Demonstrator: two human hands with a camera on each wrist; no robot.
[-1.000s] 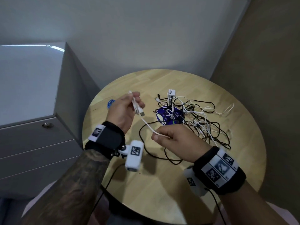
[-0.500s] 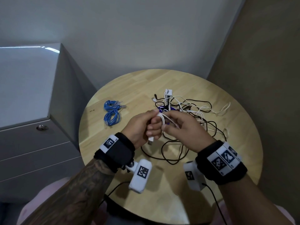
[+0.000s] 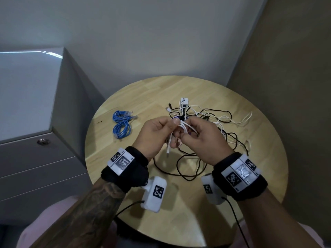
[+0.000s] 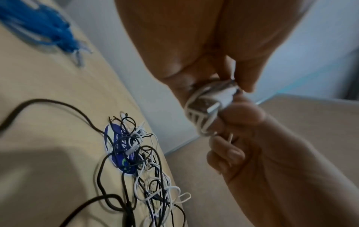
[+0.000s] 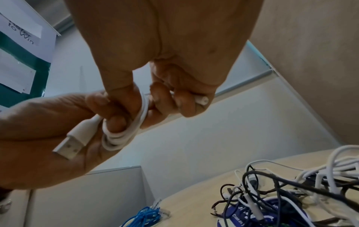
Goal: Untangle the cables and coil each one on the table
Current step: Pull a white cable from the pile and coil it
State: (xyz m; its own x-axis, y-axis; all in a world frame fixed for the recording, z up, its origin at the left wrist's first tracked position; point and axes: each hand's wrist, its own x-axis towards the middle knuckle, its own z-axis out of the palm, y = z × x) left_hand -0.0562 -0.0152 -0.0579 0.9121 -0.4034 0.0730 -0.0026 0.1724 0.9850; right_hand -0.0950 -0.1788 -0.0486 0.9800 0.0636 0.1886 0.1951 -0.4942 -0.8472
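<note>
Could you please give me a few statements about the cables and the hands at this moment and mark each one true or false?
1. Both hands hold the white cable above the table. True.
2. The blue cables are still caught in the tangle. False: they lie apart from it, coiled, on the table's left side.
3. The white cable's USB plug hangs free by the left hand. True.
4. The right hand is resting flat on the table. False: it is raised and pinches the white cable.
5. The tangle holds only black cables. False: black and white ones are mixed in it.
</note>
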